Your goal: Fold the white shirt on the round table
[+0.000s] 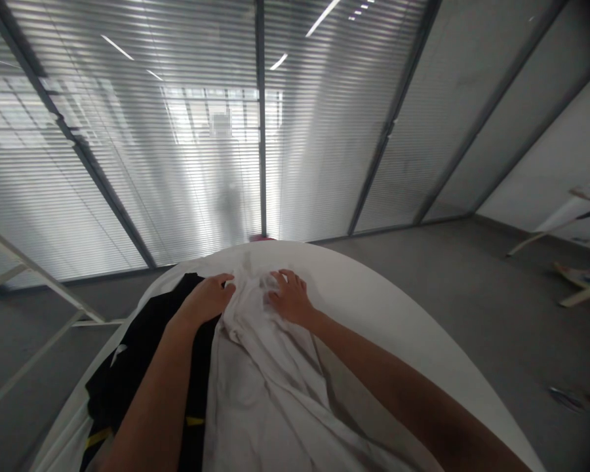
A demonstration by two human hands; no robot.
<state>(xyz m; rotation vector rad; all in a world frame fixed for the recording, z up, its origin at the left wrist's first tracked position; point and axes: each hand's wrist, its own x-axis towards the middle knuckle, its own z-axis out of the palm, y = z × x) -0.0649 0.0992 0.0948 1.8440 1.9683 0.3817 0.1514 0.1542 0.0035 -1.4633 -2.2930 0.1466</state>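
Note:
A white garment (260, 373) lies crumpled along a white table (373, 308) in front of me. My left hand (209, 298) is closed on the cloth's far left edge, fingers pinching the fabric. My right hand (290, 295) rests on the far end of the same white garment, fingers curled and pressing into it. A black garment (137, 354) with small yellow marks lies to the left, partly under my left forearm.
A wall of glass panels with blinds (255, 131) stands beyond the table. Grey carpet (472, 288) surrounds it. A white frame (34, 288) stands at the left; table legs and objects (580, 269) lie on the floor at the right.

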